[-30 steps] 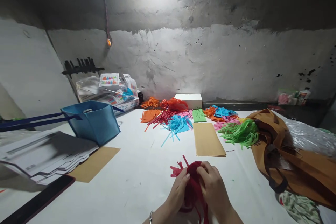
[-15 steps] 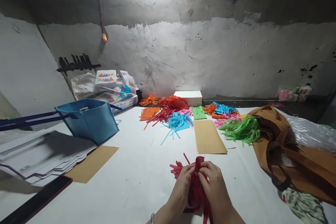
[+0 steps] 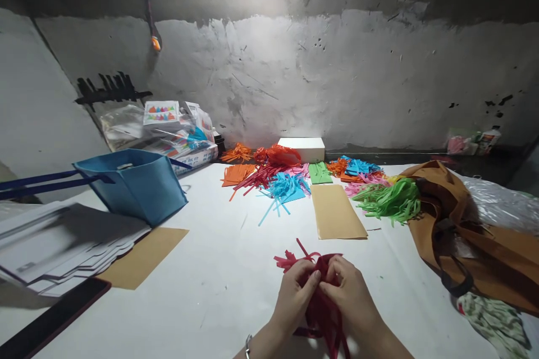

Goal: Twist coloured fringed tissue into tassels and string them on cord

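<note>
Both hands are pinched close together on a dark red fringed paper tassel [image 3: 322, 314] near the front of the white table [image 3: 219, 286]. My left hand [image 3: 295, 294] grips its upper part, thumb pointing up. Opposite it, my right hand [image 3: 351, 294] pinches the same red material, with a folded edge showing above the fingertips. Long red strips hang down between the wrists toward me. More red fringe ends stick out beyond my left fingers. Exactly how the fingertips hold the strips is hidden.
Ahead lie a tan envelope [image 3: 339, 213], blue fringe [image 3: 286, 188], red fringe [image 3: 273, 165] and green fringe [image 3: 391, 202]. On the left are a blue bag [image 3: 135, 185], white papers [image 3: 71, 241] and a phone [image 3: 54, 314]. A brown bag [image 3: 442, 224] and a crumpled cloth [image 3: 492, 320] are on the right.
My right hand has turned and spread the red material's upper edge toward the right. My left thumb now points up beside it. The view has tilted slightly downward.
</note>
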`<act>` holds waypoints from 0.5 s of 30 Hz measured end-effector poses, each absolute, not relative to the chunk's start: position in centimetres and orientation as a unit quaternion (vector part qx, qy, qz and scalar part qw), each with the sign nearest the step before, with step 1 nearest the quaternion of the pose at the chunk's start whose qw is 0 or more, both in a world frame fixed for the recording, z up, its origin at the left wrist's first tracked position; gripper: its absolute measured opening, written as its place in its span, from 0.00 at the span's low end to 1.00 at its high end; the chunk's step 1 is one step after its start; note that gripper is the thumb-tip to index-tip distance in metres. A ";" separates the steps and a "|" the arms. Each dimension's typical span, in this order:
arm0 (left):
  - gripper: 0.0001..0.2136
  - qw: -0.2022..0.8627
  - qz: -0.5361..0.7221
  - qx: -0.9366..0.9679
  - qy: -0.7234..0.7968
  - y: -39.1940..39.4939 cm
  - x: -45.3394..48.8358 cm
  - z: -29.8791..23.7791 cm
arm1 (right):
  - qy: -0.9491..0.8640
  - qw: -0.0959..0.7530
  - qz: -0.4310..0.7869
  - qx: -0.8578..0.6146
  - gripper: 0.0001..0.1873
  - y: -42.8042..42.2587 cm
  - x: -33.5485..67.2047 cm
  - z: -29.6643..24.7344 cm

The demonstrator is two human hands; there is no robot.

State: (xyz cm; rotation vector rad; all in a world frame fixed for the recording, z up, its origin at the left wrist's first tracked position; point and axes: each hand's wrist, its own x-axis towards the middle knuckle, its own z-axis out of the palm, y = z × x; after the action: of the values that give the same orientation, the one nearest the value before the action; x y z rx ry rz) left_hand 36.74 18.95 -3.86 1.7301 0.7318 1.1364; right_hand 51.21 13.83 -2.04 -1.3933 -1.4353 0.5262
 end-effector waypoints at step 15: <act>0.17 0.458 0.465 0.696 0.300 19.0 36.4 -3.6 | -0.590 0.498 0.290 -0.566 0.12 13.6 51.8 -1.1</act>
State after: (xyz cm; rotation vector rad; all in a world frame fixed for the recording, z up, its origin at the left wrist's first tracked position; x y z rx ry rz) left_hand 36.41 18.96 -3.62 1.7137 0.7394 1.1466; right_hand 51.82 13.57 -1.13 -1.3703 -1.4273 0.7022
